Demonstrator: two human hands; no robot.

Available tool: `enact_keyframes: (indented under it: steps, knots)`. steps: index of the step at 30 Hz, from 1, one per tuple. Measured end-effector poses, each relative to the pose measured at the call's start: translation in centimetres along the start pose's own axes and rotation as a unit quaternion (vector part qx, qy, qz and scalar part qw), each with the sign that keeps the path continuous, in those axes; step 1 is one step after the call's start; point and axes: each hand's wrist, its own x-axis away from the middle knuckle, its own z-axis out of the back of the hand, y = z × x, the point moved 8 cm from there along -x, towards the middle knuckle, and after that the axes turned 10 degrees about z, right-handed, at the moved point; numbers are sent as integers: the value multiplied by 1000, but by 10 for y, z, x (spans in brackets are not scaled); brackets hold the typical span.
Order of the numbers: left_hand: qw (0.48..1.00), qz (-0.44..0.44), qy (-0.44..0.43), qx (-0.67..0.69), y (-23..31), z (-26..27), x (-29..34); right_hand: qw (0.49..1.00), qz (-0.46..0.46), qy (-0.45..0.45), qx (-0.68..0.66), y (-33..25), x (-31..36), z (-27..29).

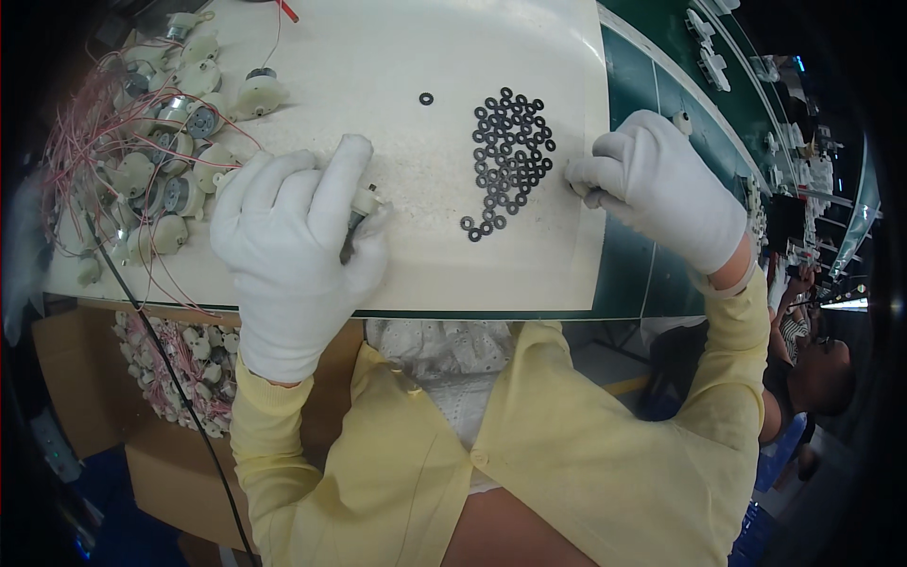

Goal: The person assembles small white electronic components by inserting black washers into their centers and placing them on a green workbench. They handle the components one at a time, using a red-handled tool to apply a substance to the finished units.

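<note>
My left hand (pixel 288 250), in a white glove, is closed around a small motor (pixel 363 208) with a pale plastic end; its shaft end and some dark metal show between thumb and index finger, the rest being hidden by the palm. At the right, my gloved right hand (pixel 666 189) has its fingers curled and pressed together in a pinch, and whatever is between them cannot be made out. Just left of those fingertips lies a cluster of black ring washers (pixel 510 156) on the white board. One separate black washer (pixel 426 98) lies farther left, ahead of my left hand.
Small motors (pixel 175 146) with cream plastic housings and pink wires are heaped at the left. One wired motor (pixel 260 93) sits apart. Below the table edge stands a cardboard box (pixel 76 378) with more motors. The white board (pixel 406 283) meets a green surface (pixel 624 274). People are at the far right.
</note>
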Motion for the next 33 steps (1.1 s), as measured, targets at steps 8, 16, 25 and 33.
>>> enact_keyframes:
  steps: [8, 16, 25, 33]
  knots:
    - [1000, -7, 5, 0, 2, 1, 1, 972, -104, 141, 156, -6, 57, -3]
    - [1000, -18, -9, 20, 3, 2, 1, 948, -249, 179, 84, -53, 122, -26]
    - [999, -26, 36, 14, 10, 4, 2, 792, -431, 294, -317, 10, 154, -71]
    - [999, -24, 33, 2, 13, 7, 1, 792, -565, 200, -117, 28, 206, -83]
